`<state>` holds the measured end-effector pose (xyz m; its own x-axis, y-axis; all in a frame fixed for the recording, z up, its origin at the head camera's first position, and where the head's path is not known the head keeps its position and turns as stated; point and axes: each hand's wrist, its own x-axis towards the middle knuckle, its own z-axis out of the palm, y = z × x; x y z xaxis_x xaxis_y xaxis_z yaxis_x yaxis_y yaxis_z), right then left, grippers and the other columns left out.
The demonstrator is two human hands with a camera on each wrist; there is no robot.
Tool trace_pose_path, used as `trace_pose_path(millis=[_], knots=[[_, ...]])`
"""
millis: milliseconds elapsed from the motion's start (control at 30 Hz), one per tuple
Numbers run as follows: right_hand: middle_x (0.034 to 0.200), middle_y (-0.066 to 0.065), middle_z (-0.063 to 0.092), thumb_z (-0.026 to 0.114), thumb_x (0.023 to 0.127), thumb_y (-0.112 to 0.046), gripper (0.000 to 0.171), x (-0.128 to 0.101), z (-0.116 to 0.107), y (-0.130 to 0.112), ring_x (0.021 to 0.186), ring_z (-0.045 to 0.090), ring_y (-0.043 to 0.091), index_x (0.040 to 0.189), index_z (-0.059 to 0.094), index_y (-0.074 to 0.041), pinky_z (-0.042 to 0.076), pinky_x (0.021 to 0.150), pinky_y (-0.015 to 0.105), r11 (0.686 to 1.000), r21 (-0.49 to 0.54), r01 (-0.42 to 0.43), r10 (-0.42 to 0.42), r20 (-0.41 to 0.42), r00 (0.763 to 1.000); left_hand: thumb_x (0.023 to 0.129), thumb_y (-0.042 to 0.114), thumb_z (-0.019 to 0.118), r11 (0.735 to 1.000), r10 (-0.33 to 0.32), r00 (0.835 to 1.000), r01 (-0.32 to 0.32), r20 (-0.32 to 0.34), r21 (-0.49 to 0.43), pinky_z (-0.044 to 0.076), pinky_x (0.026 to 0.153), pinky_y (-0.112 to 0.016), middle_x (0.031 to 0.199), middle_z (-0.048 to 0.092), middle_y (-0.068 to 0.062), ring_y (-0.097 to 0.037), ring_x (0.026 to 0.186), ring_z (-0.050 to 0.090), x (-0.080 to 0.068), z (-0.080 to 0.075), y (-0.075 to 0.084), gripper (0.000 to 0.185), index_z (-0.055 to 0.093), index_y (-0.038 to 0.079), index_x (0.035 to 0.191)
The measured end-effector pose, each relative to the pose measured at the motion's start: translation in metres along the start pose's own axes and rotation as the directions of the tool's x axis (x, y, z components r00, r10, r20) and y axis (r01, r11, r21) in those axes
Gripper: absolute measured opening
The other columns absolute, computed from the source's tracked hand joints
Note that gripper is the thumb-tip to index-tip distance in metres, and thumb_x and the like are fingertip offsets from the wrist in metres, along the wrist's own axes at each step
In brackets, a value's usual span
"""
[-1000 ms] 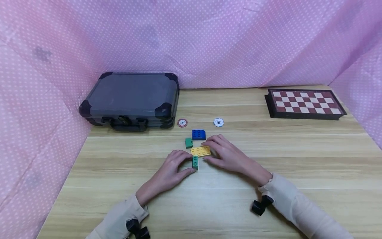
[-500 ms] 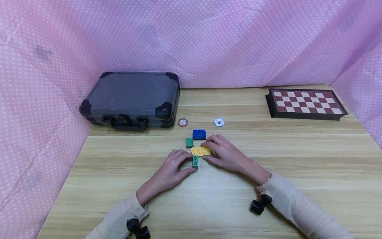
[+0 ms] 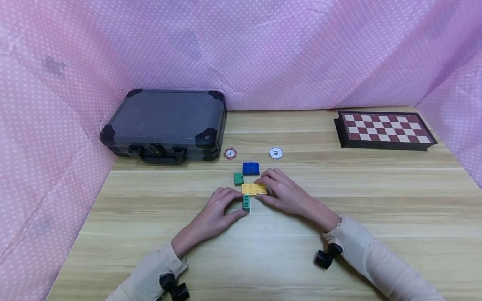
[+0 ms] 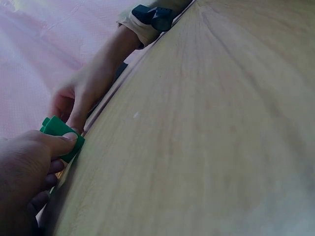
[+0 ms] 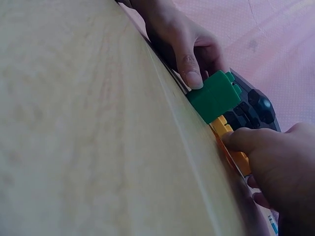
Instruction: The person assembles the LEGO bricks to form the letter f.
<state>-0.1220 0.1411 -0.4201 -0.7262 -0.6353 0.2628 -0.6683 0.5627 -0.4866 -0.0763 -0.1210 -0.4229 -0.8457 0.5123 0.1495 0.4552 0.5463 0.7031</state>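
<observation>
In the head view, a green two-stud brick (image 3: 246,203) stands upright on the table, and my left hand (image 3: 214,214) pinches it between thumb and fingers. Directly behind it lies a yellow eight-stud brick (image 3: 252,190), which my right hand (image 3: 287,196) grips by its right end. The two bricks look close together; whether they touch I cannot tell. The left wrist view shows the thumb pressed on the green brick (image 4: 64,135). From the right wrist, the yellow brick (image 5: 240,161) is partly covered by the right hand (image 5: 283,160).
A second green brick (image 3: 238,179) and a blue brick (image 3: 250,169) lie just behind the yellow one. Farther back are a red-rimmed chip (image 3: 230,154) and a white chip (image 3: 276,153). A grey case (image 3: 165,119) stands back left, a checkered board (image 3: 385,128) back right.
The yellow brick has turned slightly and now lies squarer to the green brick, with the right hand still holding it. The left hand has stayed almost in place.
</observation>
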Motion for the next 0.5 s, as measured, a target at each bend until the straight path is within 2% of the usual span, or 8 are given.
trace_pose_path(millis=[300,500], knots=[[0.118,0.006,0.060,0.078,0.095,-0.027,0.038,-0.002,-0.005,-0.002,0.100,0.053,0.016,0.124,0.069,-0.004,0.050,0.084,0.035,0.999,0.037,0.015,-0.013,-0.053,0.999,0.095,0.026,0.079,1.000,-0.007,1.000,0.007,0.004,-0.007,0.047,0.096,-0.043,0.122,0.065,0.005,-0.014,0.114,0.053,0.000,-0.001,0.001,0.037,0.068,0.016,0.128],[0.122,0.007,0.059,0.079,0.094,-0.026,0.041,-0.001,-0.011,-0.004,0.108,0.054,0.019,0.126,0.068,-0.004,0.051,0.089,0.037,0.999,0.047,0.013,-0.010,-0.072,0.997,0.095,0.026,0.079,1.000,-0.020,1.000,0.020,0.010,-0.004,0.048,0.096,-0.043,0.122,0.065,0.004,-0.015,0.114,0.053,0.000,-0.002,0.002,0.036,0.069,0.016,0.128]])
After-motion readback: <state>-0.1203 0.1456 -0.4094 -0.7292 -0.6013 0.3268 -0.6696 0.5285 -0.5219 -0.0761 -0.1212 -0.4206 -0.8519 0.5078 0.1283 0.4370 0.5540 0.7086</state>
